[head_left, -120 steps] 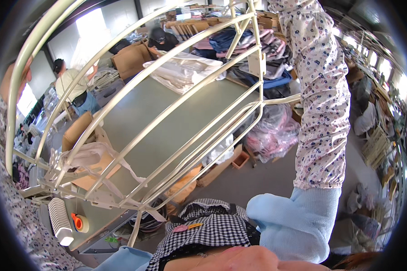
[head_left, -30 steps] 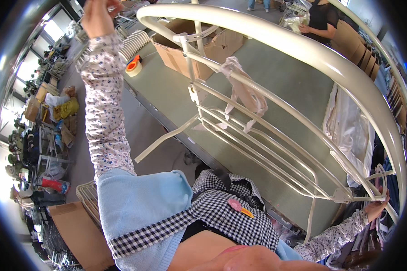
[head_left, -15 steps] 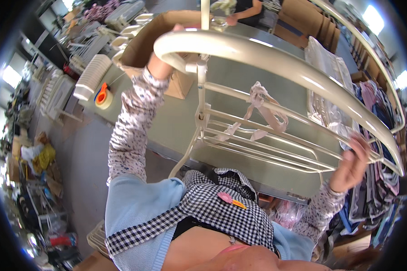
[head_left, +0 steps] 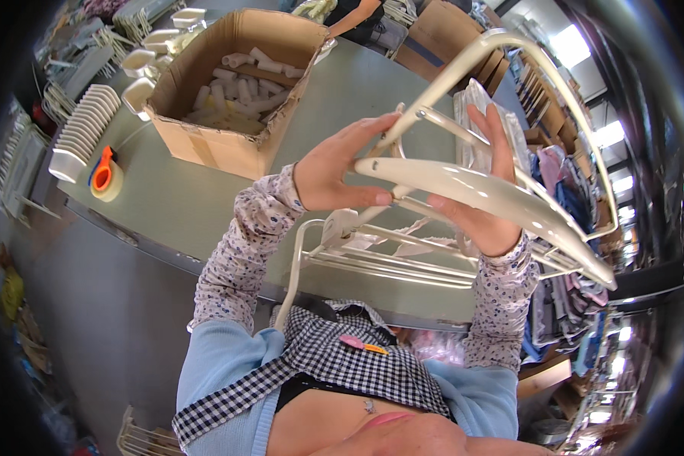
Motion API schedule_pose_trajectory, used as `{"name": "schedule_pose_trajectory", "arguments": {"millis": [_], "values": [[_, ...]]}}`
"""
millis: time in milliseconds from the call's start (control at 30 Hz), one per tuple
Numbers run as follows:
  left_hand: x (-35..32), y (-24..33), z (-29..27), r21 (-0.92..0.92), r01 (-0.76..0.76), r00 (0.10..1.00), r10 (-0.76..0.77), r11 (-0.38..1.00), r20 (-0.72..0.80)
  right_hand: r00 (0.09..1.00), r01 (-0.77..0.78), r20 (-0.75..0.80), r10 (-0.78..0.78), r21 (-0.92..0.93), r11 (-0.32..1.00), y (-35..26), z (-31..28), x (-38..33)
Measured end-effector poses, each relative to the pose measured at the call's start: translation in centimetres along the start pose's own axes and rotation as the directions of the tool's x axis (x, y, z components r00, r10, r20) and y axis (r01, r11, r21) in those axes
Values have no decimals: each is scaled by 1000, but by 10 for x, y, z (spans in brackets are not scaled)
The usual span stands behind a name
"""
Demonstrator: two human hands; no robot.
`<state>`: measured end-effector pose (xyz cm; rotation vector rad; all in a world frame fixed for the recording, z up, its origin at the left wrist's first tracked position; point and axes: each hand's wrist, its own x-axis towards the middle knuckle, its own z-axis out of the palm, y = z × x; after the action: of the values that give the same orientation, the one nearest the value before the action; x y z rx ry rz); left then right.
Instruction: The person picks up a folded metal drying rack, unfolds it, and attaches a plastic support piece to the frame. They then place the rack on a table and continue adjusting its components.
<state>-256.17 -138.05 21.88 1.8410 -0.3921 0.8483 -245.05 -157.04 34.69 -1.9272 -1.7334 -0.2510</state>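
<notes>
Cream-white metal tubing makes up the rack frame (head_left: 501, 201) that the person holds up in front of the chest, over the near edge of the grey-green table (head_left: 205, 205). The left hand (head_left: 338, 171) is closed on the broad curved top bar from about nine o'clock, thumb beneath and fingers over it. The right hand (head_left: 486, 190) supports the same bar from three o'clock, palm under it and fingers stretched upward along a thinner rod, apparently to steady the frame from tipping. Holding it at both sides seems to keep the long frame level and its wire shelf clear of the tabletop. At eleven o'clock on the table stands an open cardboard box (head_left: 228, 91) of pale tube pieces, beside an orange tape dispenser (head_left: 104, 173) and stacked white trays (head_left: 83, 133).
</notes>
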Motion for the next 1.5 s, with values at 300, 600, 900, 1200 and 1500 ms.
{"name": "schedule_pose_trajectory", "arguments": {"millis": [300, 600, 900, 1200, 1500], "values": [[1, -8, 25, 201, -107, 956, 156, 974, -247, 963, 12, 257, -81, 260, 966, 13, 11, 18], [-30, 7, 46, -22, 38, 982, -41, 999, -183, 881, -391, 429, 199, 425, 816, 19, 19, 15], [-41, -24, 31, 54, -67, 997, 65, 996, 40, 972, -234, 102, 211, 411, 881, -11, 14, -2], [-23, -46, 35, -72, -274, 962, 273, 959, -21, 987, -60, -121, 110, 355, 933, -26, 15, -17], [-32, -40, 44, -134, -307, 951, 300, 942, -72, 995, 54, -96, -37, 184, 981, -61, 14, -35]]}}
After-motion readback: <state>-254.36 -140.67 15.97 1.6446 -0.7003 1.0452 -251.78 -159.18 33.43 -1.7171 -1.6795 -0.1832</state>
